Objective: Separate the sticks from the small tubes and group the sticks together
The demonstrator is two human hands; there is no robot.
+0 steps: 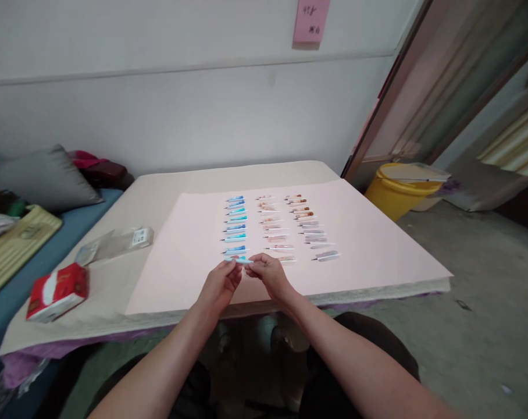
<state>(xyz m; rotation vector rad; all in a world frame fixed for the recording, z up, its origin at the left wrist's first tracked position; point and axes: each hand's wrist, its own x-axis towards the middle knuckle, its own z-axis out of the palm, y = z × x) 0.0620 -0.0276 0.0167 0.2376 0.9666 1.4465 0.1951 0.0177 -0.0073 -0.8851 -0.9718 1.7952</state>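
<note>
My left hand [223, 280] and my right hand [269, 273] are closed on the two ends of a slim light-blue pen [241, 261], held level just above the table's near half. Beyond them, three columns of pens lie on a pale pink sheet [368, 244]. The left column has blue and teal pens [234, 237]. Pinkish pens [275, 237] make up the middle one, and its nearest pen lies just right of my right hand. In the right column, brown pens [301, 208] lie behind grey ones [327, 255]. All their dark tips point left.
A red tissue pack [59, 291] and a clear plastic bag [120, 244] with a white label lie on the table's left side. Past the right edge stands a yellow bucket [390, 192]. A grey cushion [41, 177] rests at the left. A white wall [229, 122] closes the back.
</note>
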